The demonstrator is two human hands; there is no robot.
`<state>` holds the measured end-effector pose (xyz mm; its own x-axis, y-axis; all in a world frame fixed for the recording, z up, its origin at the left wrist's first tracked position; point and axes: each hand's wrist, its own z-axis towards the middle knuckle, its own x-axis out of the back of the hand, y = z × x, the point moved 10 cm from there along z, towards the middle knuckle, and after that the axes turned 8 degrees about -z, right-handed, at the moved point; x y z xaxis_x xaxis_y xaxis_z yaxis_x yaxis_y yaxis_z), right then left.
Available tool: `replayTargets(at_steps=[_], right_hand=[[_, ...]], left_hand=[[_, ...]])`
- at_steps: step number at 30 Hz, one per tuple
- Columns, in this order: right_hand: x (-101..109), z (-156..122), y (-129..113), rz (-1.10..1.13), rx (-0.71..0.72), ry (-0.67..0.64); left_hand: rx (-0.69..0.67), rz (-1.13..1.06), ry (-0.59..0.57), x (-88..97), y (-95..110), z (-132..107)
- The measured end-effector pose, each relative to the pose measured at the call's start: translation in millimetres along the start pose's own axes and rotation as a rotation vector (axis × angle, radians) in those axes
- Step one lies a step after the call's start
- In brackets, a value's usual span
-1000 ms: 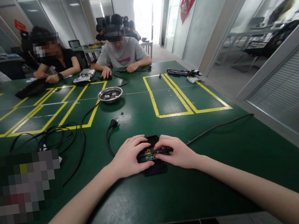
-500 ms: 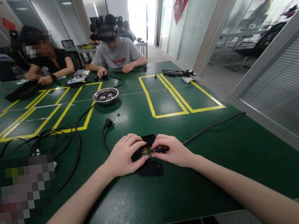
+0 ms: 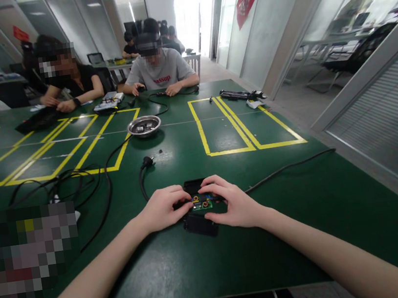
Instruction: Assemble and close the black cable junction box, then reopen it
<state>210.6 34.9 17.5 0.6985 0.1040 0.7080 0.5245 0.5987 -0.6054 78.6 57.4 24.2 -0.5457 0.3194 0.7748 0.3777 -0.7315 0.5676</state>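
Note:
A small green circuit board [image 3: 202, 205] with two copper-wound rings lies bare between my hands. My left hand [image 3: 163, 207] pinches the board's left end with thumb and fingers. My right hand [image 3: 239, 203] is spread around the right end, its thumb well apart from the fingers; wires under that hand are partly hidden. One black plastic case half [image 3: 200, 225] rests on the table in front of the board, and another black case piece [image 3: 194, 185] lies just behind it. A cord with a black plug [image 3: 145, 163] runs to the left side, and a grey-black cable [image 3: 290, 167] leads off right.
A metal bowl [image 3: 144, 127] with metal parts stands ahead on the green table [image 3: 273, 252]. Black cables [image 3: 67, 187] tangle at the left beside a blurred-out patch. Yellow tape [image 3: 229, 152] marks rectangles. Two people work across the table; a black tool-like object [image 3: 241, 94] lies far right.
My right thumb and fingers have spread apart and uncovered more of the circuit board. My left fingers have shifted slightly toward its left end. The view has swung slightly left.

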Motion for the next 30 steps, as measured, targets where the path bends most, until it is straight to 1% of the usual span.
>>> replayTargets(at_steps=[7,13,18,26,30], right_hand=[[2,1,1,-0.025,-0.014,-0.027],[8,1,7,-0.047,-0.037,-0.008],[9,2,6,-0.038,-0.007,-0.021],[11,3,7,-0.04,0.032,-0.049],[13,3,6,-0.047,0.041,-0.037]], left_hand=[[-0.008,0.068,-0.015,-4.3,-2,2],[0.022,0.11,-0.036,-6.2,-2,2],[0.024,0.109,-0.036,-5.2,1,2],[0.037,0.095,-0.038,-4.8,0,2],[0.036,0.086,-0.033,-3.3,0,2]])
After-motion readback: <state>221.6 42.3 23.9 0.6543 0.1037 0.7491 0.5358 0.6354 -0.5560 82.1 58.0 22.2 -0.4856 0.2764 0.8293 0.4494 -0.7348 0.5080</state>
